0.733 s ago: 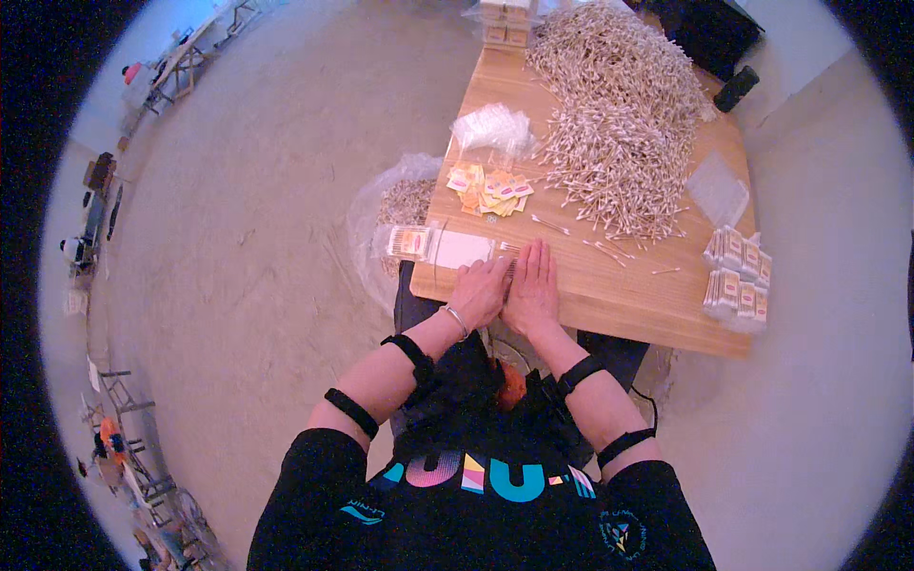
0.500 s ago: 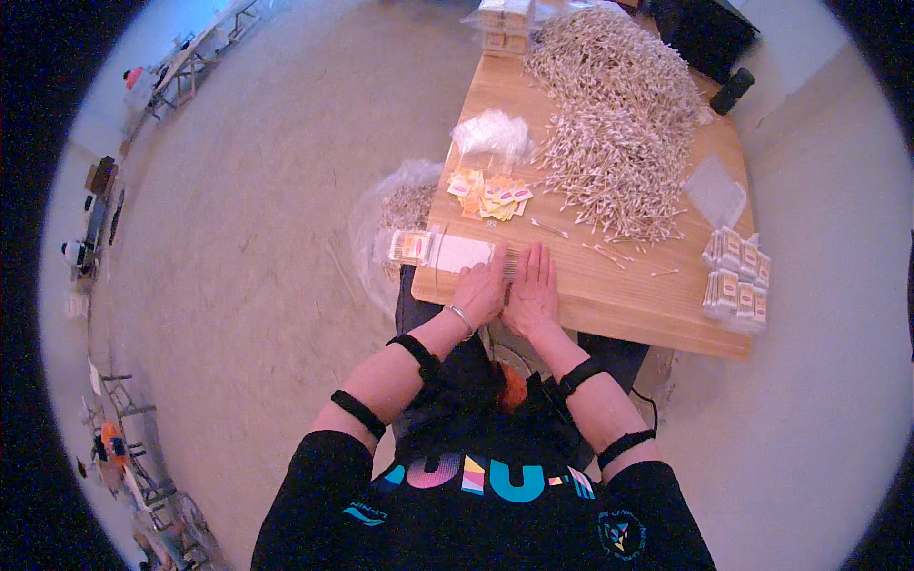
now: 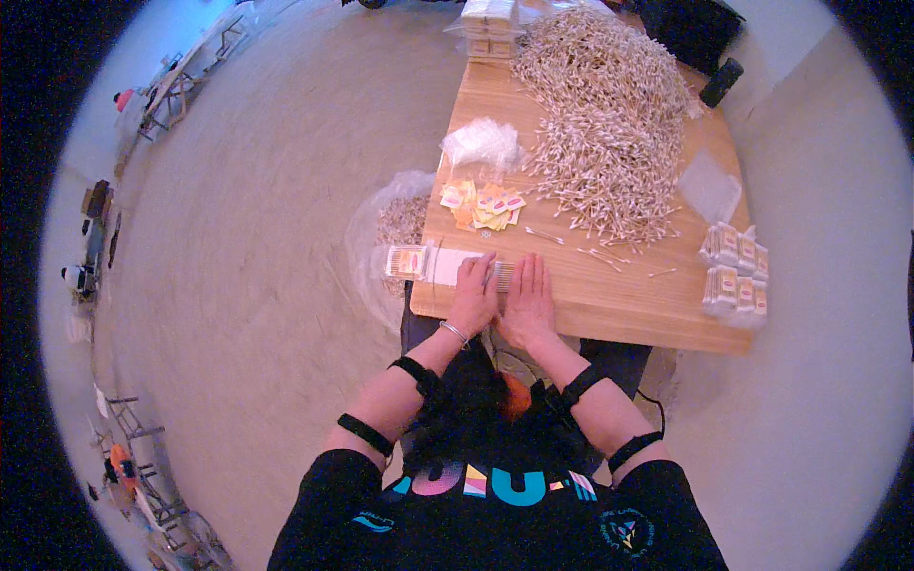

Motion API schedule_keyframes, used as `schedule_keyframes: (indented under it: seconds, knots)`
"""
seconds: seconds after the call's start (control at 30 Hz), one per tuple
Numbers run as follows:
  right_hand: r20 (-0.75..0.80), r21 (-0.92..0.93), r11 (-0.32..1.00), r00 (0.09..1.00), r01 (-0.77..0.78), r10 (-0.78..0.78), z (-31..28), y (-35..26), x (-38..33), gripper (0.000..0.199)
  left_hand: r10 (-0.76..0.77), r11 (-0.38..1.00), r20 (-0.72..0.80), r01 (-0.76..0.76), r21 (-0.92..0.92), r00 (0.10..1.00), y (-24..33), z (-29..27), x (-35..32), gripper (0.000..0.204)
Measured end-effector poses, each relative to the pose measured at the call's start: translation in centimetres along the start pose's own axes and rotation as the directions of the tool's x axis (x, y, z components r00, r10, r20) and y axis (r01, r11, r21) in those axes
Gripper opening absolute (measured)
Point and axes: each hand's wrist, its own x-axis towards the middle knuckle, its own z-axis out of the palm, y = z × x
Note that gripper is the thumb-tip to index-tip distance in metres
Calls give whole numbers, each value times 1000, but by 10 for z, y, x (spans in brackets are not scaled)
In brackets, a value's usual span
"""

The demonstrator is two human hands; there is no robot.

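Observation:
A row of cotton swabs [image 3: 505, 277] lies on the wooden table near its front edge, between my two hands. My left hand [image 3: 472, 297] rests at the left side of the row, its fingers pointing forward and reaching over the end of a flat white piece [image 3: 447, 265]. Flat along the right side of the row lies my right hand [image 3: 529, 305], open, with its fingers stretched out together. Left of the white piece, at the table's left edge, is a clear packet of cotton swabs [image 3: 406, 262] with a label. My palms hide part of the row.
A large heap of loose swabs [image 3: 609, 124] covers the table's far part. Yellow-and-white cards [image 3: 490, 206] and clear plastic bags [image 3: 482, 143] lie to the left. Filled packs [image 3: 735, 271] stand at the right edge. A plastic bag of swabs [image 3: 398, 221] sits beyond the left edge.
My left hand has shifted slightly left, and more of the swab row shows between my hands. The whole view has also moved a little.

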Motion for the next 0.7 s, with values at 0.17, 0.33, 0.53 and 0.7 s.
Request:
schedule_keyframes:
  seconds: [0.17,0.33,0.53,0.7]
  knots:
    - [3,13,999,999,-36,36,5,-19,12,74,-138,902,-123,74,-426,983,-19,12,3,43]
    - [112,-89,995,992,-40,50,-2,-41,29,68,-271,779,-64,179,-600,961,-28,0,17,43]
    - [50,7,1000,999,-5,5,1,-55,32,71,-269,719,-54,163,-676,962,-45,-13,21,43]
    - [86,-5,999,996,32,-31,-2,-63,31,71,-242,778,-66,153,-610,968,-51,-20,16,43]
